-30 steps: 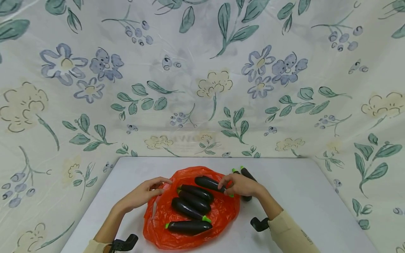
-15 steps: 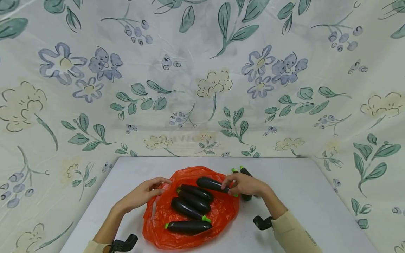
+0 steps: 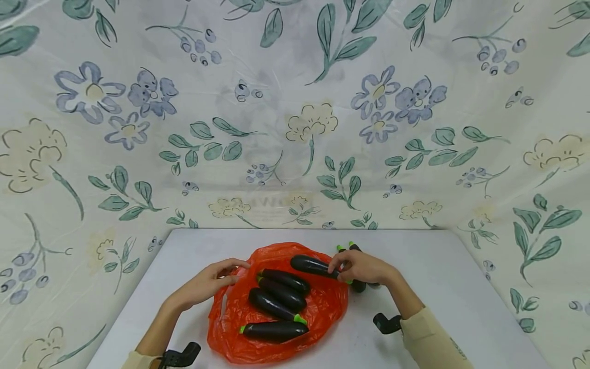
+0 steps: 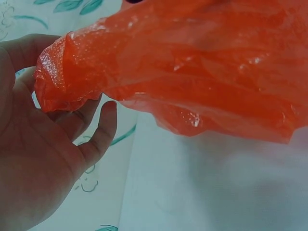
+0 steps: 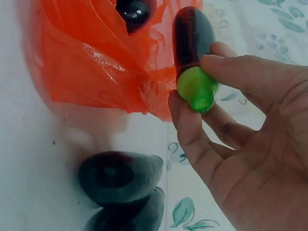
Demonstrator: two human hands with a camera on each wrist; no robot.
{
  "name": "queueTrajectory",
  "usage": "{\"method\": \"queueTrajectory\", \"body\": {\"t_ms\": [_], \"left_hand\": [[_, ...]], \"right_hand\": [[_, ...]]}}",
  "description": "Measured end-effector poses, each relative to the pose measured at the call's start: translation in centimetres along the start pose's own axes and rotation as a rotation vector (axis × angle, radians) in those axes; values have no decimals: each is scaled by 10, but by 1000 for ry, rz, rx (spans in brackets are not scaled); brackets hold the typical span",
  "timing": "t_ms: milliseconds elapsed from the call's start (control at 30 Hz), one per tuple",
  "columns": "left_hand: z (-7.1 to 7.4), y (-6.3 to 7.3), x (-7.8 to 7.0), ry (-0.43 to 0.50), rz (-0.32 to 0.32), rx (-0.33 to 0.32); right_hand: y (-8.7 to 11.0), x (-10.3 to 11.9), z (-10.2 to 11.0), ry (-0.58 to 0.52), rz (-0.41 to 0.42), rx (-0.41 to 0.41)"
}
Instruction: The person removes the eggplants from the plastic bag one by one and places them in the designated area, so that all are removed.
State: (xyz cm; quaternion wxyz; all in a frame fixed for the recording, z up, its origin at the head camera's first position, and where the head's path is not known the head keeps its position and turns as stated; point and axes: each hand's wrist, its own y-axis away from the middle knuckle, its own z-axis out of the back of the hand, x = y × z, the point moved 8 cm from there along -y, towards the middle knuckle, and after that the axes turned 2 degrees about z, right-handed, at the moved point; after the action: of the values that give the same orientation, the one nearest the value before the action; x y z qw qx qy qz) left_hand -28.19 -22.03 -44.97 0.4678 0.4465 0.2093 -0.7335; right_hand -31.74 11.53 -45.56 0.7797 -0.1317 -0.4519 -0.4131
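Note:
In the head view my right hand (image 3: 361, 267) holds a dark eggplant (image 3: 311, 265) near its green stem end, above the right side of a red plastic bag (image 3: 322, 323). The right wrist view shows thumb and fingers pinching this eggplant (image 5: 190, 41) just by its bright green cap. My left hand (image 3: 214, 282) grips the left rim of the bag; in the left wrist view the bag's gathered edge (image 4: 62, 77) lies between its fingers. Several other eggplants (image 3: 275, 332) lie inside the bag, their stems pointing different ways.
Beyond the bag's right side, more eggplants (image 3: 357, 287) lie on the white table (image 3: 442, 287), partly hidden by my right hand. A floral cloth (image 3: 276, 128) hangs behind and at both sides of the table.
My right hand has moved a little to the right, drawing the pinched eggplant along with it toward the bag's right rim. The left hand and the other eggplants in the bag stay put.

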Motion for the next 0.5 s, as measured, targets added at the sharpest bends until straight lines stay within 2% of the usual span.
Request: {"method": "queueTrajectory", "body": {"t_ms": [500], "left_hand": [[0,-1,2,0,9,1]], "right_hand": [[11,-14,16,-16,22,-26]]}}
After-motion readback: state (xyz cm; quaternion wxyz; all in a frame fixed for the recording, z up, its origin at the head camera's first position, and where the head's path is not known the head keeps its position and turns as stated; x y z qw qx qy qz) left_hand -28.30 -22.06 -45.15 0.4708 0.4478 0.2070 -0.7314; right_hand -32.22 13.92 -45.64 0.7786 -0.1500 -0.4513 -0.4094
